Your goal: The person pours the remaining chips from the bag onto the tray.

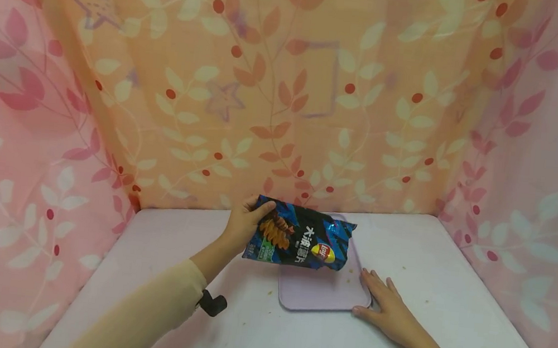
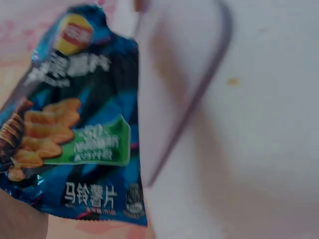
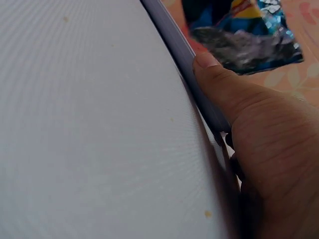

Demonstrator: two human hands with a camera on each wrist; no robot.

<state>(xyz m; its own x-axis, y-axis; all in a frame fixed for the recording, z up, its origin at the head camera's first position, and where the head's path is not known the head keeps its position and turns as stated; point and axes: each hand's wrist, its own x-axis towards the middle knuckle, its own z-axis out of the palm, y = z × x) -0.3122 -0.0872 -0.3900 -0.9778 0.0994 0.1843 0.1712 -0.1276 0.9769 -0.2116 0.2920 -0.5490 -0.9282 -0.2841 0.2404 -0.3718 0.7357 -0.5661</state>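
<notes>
My left hand point(image 1: 244, 224) grips one end of a blue and black potato chip bag point(image 1: 303, 238), thumb on its printed front. The bag hangs tilted above a pale purple tray point(image 1: 317, 298) and hides its far part. In the left wrist view the chip bag point(image 2: 84, 124) shows chips and a yellow logo; its other end, silvery and creased, appears in the right wrist view. My right hand point(image 1: 389, 310) holds the tray's near right corner, thumb at the front edge and fingers along the right side. A few small crumbs point(image 1: 350, 270) lie on the tray.
Scattered crumbs point(image 1: 270, 293) dot the white table point(image 1: 223, 331) around the tray. Flowered curtains point(image 1: 265, 111) stand behind the table and along both sides. A black strap end point(image 1: 213, 304) sticks out from the left wrist.
</notes>
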